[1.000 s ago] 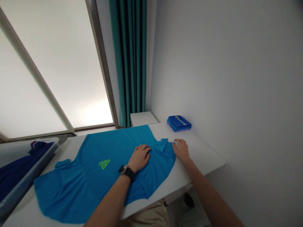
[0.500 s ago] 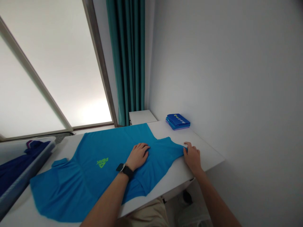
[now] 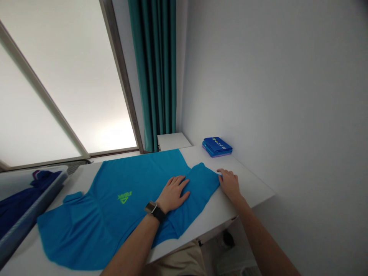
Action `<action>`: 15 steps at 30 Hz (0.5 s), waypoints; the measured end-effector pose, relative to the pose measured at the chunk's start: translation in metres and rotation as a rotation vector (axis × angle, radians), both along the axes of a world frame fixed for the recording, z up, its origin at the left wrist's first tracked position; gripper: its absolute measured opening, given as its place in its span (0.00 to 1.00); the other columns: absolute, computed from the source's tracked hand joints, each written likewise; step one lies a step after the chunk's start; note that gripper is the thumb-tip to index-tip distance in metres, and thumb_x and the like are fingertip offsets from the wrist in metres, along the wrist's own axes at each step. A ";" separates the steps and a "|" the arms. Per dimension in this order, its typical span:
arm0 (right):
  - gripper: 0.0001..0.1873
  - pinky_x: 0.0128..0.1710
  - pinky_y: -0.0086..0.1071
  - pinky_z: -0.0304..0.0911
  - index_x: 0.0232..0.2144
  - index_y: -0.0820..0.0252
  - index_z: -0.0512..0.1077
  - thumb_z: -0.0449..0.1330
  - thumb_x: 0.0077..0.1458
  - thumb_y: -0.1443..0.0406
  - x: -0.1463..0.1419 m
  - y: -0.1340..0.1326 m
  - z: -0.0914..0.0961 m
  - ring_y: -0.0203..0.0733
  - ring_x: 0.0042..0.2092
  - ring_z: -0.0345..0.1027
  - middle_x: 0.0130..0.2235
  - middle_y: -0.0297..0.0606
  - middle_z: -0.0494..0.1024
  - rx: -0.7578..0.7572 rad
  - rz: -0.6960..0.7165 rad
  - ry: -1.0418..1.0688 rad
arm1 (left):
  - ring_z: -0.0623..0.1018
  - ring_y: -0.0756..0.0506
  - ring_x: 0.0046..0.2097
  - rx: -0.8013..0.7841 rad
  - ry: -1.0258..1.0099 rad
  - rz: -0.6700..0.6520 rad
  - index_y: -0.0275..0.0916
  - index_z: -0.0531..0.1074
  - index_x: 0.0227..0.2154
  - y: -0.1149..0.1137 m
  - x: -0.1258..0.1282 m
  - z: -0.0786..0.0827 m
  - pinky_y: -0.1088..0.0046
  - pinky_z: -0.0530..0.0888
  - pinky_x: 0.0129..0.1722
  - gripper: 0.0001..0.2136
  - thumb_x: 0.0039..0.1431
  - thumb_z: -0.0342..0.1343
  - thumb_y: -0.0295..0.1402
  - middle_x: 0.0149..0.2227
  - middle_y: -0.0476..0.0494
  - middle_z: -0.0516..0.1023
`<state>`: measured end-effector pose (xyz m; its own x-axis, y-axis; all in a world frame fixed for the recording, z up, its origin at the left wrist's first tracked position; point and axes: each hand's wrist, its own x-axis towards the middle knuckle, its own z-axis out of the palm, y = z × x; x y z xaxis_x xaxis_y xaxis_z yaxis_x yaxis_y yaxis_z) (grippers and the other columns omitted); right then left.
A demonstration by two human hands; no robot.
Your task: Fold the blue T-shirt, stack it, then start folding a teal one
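Observation:
A blue T-shirt (image 3: 135, 172) with a lime-green logo lies spread out on a white table (image 3: 250, 180). My left hand (image 3: 172, 193), with a dark watch on its wrist, rests flat on the shirt, palm down and fingers spread. At the right end, my right hand (image 3: 230, 183) has the edge of a sleeve (image 3: 205, 180) between thumb and fingers. That sleeve is stretched fairly flat. The other sleeve (image 3: 53, 222) lies at the left, with some creases near it.
A stack of folded blue and purple clothes (image 3: 217, 147) sits at the back right by the wall. On the left stands a plastic bin (image 3: 54, 191) holding dark blue clothing (image 3: 20, 201). A white cabinet (image 3: 174, 141) and a green curtain (image 3: 155, 76) are behind the table.
My right hand has shifted slightly left and away from me with the sleeve edge, which now looks wider and flatter. My left hand has slid a little right, its fingers spreading more.

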<state>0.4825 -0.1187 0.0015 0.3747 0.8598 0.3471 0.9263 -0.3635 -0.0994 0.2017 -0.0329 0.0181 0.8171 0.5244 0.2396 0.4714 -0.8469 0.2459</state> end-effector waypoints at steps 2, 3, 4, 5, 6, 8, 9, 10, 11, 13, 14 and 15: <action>0.15 0.43 0.39 0.53 0.47 0.56 0.72 0.49 0.62 0.68 0.000 0.001 0.004 0.49 0.47 0.65 0.43 0.44 0.76 -0.041 -0.018 -0.035 | 0.62 0.38 0.64 -0.017 0.028 -0.002 0.41 0.63 0.60 0.000 0.000 -0.001 0.53 0.57 0.64 0.24 0.65 0.48 0.46 0.64 0.37 0.63; 0.15 0.43 0.39 0.53 0.46 0.57 0.72 0.49 0.62 0.68 -0.002 0.002 0.006 0.50 0.47 0.65 0.44 0.45 0.76 -0.040 -0.031 -0.055 | 0.62 0.37 0.65 -0.022 0.036 -0.003 0.41 0.63 0.61 0.000 0.000 -0.002 0.53 0.56 0.64 0.25 0.65 0.48 0.46 0.64 0.37 0.62; 0.15 0.43 0.39 0.54 0.47 0.58 0.72 0.49 0.62 0.69 -0.005 0.003 0.009 0.50 0.47 0.65 0.44 0.46 0.75 -0.026 -0.037 -0.072 | 0.61 0.37 0.65 -0.026 0.040 -0.002 0.41 0.62 0.61 0.000 0.000 -0.003 0.53 0.56 0.64 0.26 0.64 0.48 0.47 0.65 0.37 0.61; 0.16 0.44 0.40 0.55 0.47 0.59 0.72 0.49 0.62 0.69 -0.010 0.005 0.012 0.51 0.48 0.64 0.45 0.47 0.74 -0.007 -0.033 -0.084 | 0.61 0.37 0.65 -0.026 0.039 -0.001 0.41 0.61 0.62 0.001 0.000 -0.004 0.53 0.55 0.64 0.27 0.65 0.47 0.48 0.65 0.37 0.61; 0.17 0.45 0.40 0.55 0.48 0.60 0.72 0.48 0.62 0.69 -0.017 0.007 0.014 0.51 0.49 0.64 0.46 0.49 0.74 0.013 -0.018 -0.089 | 0.60 0.38 0.65 -0.024 0.037 0.001 0.41 0.60 0.63 0.002 0.000 -0.006 0.53 0.55 0.65 0.27 0.65 0.47 0.48 0.65 0.37 0.60; 0.19 0.48 0.41 0.57 0.51 0.61 0.71 0.45 0.63 0.68 -0.037 0.012 0.016 0.51 0.50 0.64 0.49 0.49 0.74 0.030 0.065 -0.062 | 0.60 0.38 0.66 -0.009 0.034 0.016 0.39 0.58 0.64 0.003 0.000 -0.008 0.55 0.54 0.65 0.28 0.66 0.45 0.47 0.66 0.37 0.60; 0.21 0.50 0.41 0.57 0.53 0.62 0.70 0.44 0.64 0.67 -0.050 0.015 0.015 0.50 0.51 0.64 0.50 0.49 0.73 0.020 0.120 -0.038 | 0.60 0.39 0.66 0.000 0.036 0.026 0.38 0.58 0.64 0.003 0.000 -0.009 0.55 0.54 0.65 0.27 0.66 0.44 0.46 0.66 0.37 0.60; 0.22 0.53 0.40 0.56 0.55 0.63 0.68 0.43 0.65 0.65 -0.063 0.017 0.013 0.49 0.54 0.63 0.53 0.49 0.72 0.002 0.186 -0.015 | 0.60 0.39 0.66 0.009 0.042 0.034 0.37 0.57 0.64 0.003 0.001 -0.009 0.56 0.55 0.65 0.27 0.67 0.43 0.45 0.66 0.37 0.60; 0.24 0.56 0.40 0.55 0.58 0.64 0.66 0.42 0.66 0.63 -0.075 0.019 0.009 0.49 0.57 0.61 0.56 0.48 0.71 -0.020 0.244 0.003 | 0.60 0.39 0.66 0.016 0.051 0.040 0.37 0.58 0.64 0.003 0.001 -0.009 0.56 0.55 0.65 0.26 0.67 0.43 0.44 0.65 0.37 0.60; 0.28 0.61 0.42 0.50 0.62 0.65 0.62 0.40 0.67 0.59 -0.093 0.020 0.001 0.49 0.62 0.56 0.62 0.47 0.66 -0.076 0.324 0.013 | 0.60 0.39 0.66 0.025 0.074 0.040 0.36 0.58 0.63 0.002 0.001 -0.010 0.56 0.55 0.65 0.26 0.68 0.42 0.44 0.66 0.37 0.60; 0.29 0.63 0.44 0.47 0.63 0.65 0.59 0.39 0.67 0.57 -0.098 0.020 -0.003 0.49 0.65 0.52 0.64 0.47 0.62 -0.105 0.341 0.013 | 0.60 0.39 0.66 0.029 0.083 0.034 0.36 0.58 0.63 0.001 0.001 -0.010 0.56 0.55 0.65 0.26 0.68 0.42 0.45 0.66 0.37 0.60; 0.31 0.65 0.46 0.44 0.64 0.65 0.57 0.38 0.67 0.55 -0.099 0.020 -0.007 0.49 0.66 0.49 0.66 0.47 0.59 -0.135 0.352 0.014 | 0.59 0.39 0.66 0.034 0.090 0.028 0.35 0.58 0.63 0.001 0.001 -0.010 0.56 0.55 0.65 0.27 0.68 0.42 0.46 0.66 0.36 0.60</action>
<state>0.3835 -0.0982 -0.0054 0.0518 0.9743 0.2193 0.9958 -0.0337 -0.0856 0.2031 -0.0323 0.0076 0.8212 0.5402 0.1840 0.5141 -0.8402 0.1727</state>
